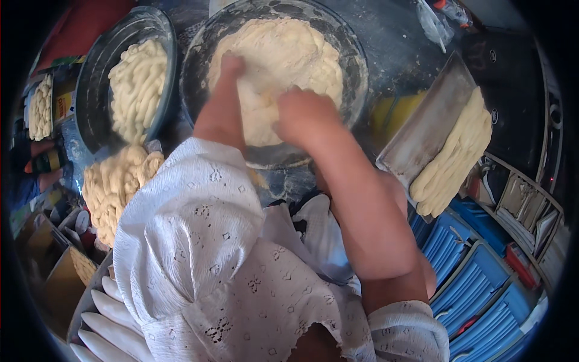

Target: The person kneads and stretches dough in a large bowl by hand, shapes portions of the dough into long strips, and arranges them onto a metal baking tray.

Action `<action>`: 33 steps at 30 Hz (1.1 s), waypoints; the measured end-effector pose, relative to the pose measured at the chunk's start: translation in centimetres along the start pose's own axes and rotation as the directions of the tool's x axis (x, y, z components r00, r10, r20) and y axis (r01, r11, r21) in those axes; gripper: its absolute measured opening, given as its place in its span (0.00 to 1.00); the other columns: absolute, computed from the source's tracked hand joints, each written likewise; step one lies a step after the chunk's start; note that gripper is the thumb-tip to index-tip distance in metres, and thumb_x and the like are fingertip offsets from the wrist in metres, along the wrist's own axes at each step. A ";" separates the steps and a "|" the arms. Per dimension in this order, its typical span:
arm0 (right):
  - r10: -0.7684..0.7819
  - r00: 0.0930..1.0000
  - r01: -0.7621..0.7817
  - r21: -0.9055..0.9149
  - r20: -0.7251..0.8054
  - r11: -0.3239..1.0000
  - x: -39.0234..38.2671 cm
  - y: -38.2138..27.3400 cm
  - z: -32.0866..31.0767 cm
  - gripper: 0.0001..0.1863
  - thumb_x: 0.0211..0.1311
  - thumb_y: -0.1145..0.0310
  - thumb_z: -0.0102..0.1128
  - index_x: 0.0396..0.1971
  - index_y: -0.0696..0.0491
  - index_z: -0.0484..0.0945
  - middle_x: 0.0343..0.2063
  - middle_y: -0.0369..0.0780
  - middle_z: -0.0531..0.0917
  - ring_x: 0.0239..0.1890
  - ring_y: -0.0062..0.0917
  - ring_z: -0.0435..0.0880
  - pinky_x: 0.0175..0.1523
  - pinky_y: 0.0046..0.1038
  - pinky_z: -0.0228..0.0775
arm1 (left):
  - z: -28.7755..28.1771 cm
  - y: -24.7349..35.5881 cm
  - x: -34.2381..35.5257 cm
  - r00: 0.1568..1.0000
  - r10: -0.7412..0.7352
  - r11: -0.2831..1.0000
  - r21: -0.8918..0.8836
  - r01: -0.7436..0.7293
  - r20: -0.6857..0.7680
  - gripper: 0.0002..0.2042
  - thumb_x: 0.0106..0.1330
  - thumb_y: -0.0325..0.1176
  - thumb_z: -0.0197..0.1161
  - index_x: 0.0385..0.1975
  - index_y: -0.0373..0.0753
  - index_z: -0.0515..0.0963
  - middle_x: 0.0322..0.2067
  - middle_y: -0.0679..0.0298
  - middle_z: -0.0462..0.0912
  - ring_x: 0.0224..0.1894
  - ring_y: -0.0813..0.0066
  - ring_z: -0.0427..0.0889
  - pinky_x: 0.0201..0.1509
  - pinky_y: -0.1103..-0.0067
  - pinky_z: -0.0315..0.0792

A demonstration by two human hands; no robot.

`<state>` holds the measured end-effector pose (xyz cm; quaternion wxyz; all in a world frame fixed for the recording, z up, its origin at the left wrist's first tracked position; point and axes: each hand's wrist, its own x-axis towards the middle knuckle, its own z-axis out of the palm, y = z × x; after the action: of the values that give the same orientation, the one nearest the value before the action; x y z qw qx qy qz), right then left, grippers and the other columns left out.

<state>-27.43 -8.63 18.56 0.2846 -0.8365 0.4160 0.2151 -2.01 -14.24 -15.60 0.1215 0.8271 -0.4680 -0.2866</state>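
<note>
Pressing: 2 bare hands at 1 mass of dough [276,67], which lies in a round bowl [360,78] beneath them.
Left hand [233,64]: bunched, against the dough's left part; fingers hidden, grip unclear.
Right hand [307,114]: curled like a fist at the dough, nearer the body; cannot tell whether it grips any.
Tub [88,90]: left of left hand, holding dough strands [139,84].
Tray [431,114]: right of right hand, bearing long dough strips [455,158].
</note>
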 end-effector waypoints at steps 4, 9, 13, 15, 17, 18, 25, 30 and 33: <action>-0.058 0.997 0.057 -0.019 -0.055 0.998 0.6 -0.9 0.4 0.15 0.52 0.70 0.48 0.41 0.51 0.75 0.42 0.40 0.76 0.46 0.32 0.75 0.49 0.37 0.66 | 1.2 -1.5 -1.0 0.944 -0.256 0.962 0.038 0.269 -0.209 0.25 0.49 0.38 0.60 0.49 0.35 0.70 0.35 0.50 0.79 0.36 0.57 0.79 0.40 0.67 0.72; 0.036 0.994 -0.041 -0.042 -0.103 0.998 0.3 2.5 0.6 0.22 0.47 0.63 0.55 0.46 0.52 0.71 0.43 0.44 0.74 0.45 0.36 0.75 0.46 0.36 0.68 | 1.2 8.8 -4.0 0.916 -0.323 0.936 0.062 0.347 -0.239 0.27 0.48 0.44 0.62 0.46 0.34 0.71 0.43 0.50 0.75 0.49 0.61 0.73 0.50 0.65 0.67; -0.038 0.987 0.034 -0.025 -0.154 0.999 0.3 0.8 0.7 0.21 0.48 0.63 0.55 0.44 0.52 0.72 0.42 0.45 0.75 0.44 0.36 0.75 0.45 0.36 0.68 | -0.1 3.7 -1.8 0.968 -0.200 0.976 0.057 0.210 -0.149 0.29 0.46 0.48 0.64 0.47 0.37 0.71 0.40 0.50 0.77 0.44 0.63 0.77 0.47 0.69 0.69; -0.060 0.992 0.060 -0.009 -0.111 0.998 0.4 0.3 0.5 0.20 0.48 0.63 0.54 0.43 0.53 0.72 0.41 0.45 0.75 0.44 0.36 0.76 0.45 0.37 0.68 | 0.3 0.8 0.1 0.917 -0.269 0.943 -0.272 0.189 -0.293 0.30 0.46 0.48 0.66 0.46 0.33 0.71 0.30 0.52 0.79 0.33 0.66 0.80 0.39 0.74 0.72; -0.088 0.990 0.088 0.001 -0.111 0.996 0.3 -0.6 0.1 0.20 0.48 0.63 0.53 0.43 0.53 0.72 0.40 0.45 0.75 0.44 0.36 0.76 0.45 0.37 0.68 | -1.9 -2.9 2.4 0.982 -0.168 0.984 -0.076 0.162 -0.085 0.29 0.47 0.45 0.66 0.45 0.30 0.70 0.29 0.53 0.79 0.30 0.68 0.80 0.36 0.75 0.72; -0.097 0.989 0.099 0.006 -0.110 0.995 0.2 -0.9 -0.1 0.19 0.48 0.64 0.53 0.42 0.53 0.72 0.40 0.45 0.76 0.44 0.36 0.76 0.45 0.37 0.68 | -2.8 -3.6 3.0 0.983 -0.092 0.992 0.099 0.077 0.159 0.28 0.49 0.43 0.66 0.44 0.26 0.70 0.28 0.53 0.80 0.28 0.70 0.80 0.33 0.76 0.72; 0.104 0.995 -0.103 -0.036 0.014 0.994 1.6 2.6 0.8 0.18 0.53 0.70 0.48 0.46 0.50 0.72 0.45 0.40 0.74 0.49 0.31 0.73 0.50 0.38 0.64 | -2.4 11.5 -4.6 0.984 -0.022 0.633 -0.759 0.150 0.175 0.17 0.53 0.35 0.63 0.39 0.32 0.73 0.22 0.64 0.75 0.21 0.77 0.75 0.21 0.81 0.68; 0.189 0.969 -0.176 0.095 -0.157 0.980 3.0 0.7 1.2 0.20 0.50 0.72 0.49 0.48 0.51 0.69 0.45 0.45 0.74 0.49 0.36 0.74 0.50 0.36 0.67 | -10.9 16.1 -19.1 0.963 0.038 0.775 -0.617 0.139 0.266 0.21 0.54 0.36 0.60 0.47 0.32 0.71 0.22 0.58 0.78 0.20 0.75 0.77 0.20 0.78 0.69; 0.133 0.960 -0.111 0.101 -0.245 0.989 2.7 0.3 2.1 0.23 0.48 0.71 0.54 0.48 0.52 0.67 0.47 0.46 0.73 0.50 0.36 0.73 0.50 0.35 0.67 | -9.9 15.2 -22.9 0.977 0.212 0.810 -0.562 -0.168 0.014 0.14 0.54 0.33 0.58 0.40 0.33 0.74 0.23 0.56 0.79 0.21 0.73 0.78 0.25 0.78 0.71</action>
<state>-26.38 -8.94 15.29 0.2517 -0.8166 0.5084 0.1065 -15.98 -3.66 7.73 0.3676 0.6932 -0.4485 -0.4280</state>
